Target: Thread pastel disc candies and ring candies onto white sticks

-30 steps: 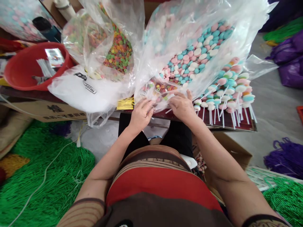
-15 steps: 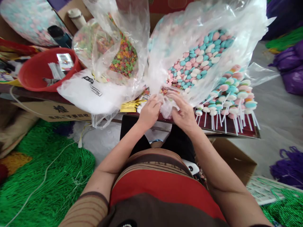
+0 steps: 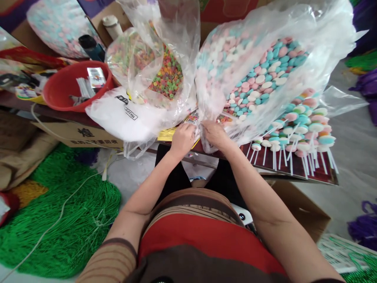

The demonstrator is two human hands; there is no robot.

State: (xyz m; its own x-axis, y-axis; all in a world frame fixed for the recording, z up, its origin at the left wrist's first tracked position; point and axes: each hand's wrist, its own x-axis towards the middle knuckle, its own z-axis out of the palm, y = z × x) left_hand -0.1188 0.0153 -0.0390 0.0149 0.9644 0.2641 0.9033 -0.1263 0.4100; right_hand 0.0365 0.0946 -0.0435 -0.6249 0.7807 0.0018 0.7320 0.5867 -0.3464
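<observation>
My left hand [image 3: 183, 138] and my right hand [image 3: 214, 134] meet at the front of the table, fingers curled and closed on a small clear plastic bag [image 3: 207, 147]. Part of this bag sags below my right hand; the fingertips hide what is in the pinch. Flat yellow-edged packets [image 3: 166, 135] lie beside my left hand. Just beyond my right hand is a large clear sack of pink, blue and white candies [image 3: 255, 80]. Ring-shaped candies [image 3: 225, 118] show at its near edge.
Candy skewers on white sticks [image 3: 306, 127] crowd the table's right end. A bag of colourful ring candies [image 3: 167, 76], white printed bags [image 3: 118, 118] and a red basin [image 3: 59, 88] stand to the left. Green netting [image 3: 64, 212] and an open carton [image 3: 303, 208] are below.
My hands have drawn closer together, and my right fingers have closed inward from a wider spread. The whole scene has shifted rightward in view as the head turned.
</observation>
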